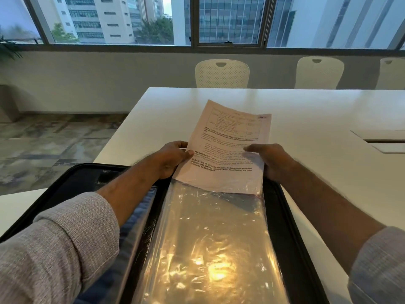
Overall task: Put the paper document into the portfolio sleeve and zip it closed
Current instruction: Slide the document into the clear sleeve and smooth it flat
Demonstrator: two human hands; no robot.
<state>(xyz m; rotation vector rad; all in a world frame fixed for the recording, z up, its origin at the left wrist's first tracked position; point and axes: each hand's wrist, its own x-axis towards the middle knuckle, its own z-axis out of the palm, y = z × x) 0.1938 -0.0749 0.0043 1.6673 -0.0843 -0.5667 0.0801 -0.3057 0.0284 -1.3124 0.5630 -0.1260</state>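
Insertion under way: paper document [228, 145] pinched at both edges by left hand [173, 157] and right hand [270, 161], bottom edge just inside portfolio sleeve [214, 238]. Next, probably: straight slide deeper, then zip.

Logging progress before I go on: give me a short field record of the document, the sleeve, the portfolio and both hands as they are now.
document: printed paper document, lower edge just inside the sleeve mouth, most of it sticking out over the table
sleeve: clear plastic sleeve, lying in the open portfolio, otherwise looks empty
portfolio: black portfolio, open on the white table
left hand: left hand pinches the document's left edge
right hand: right hand holds the right edge at the sleeve mouth
task state: insertion begun, zipping not yet done
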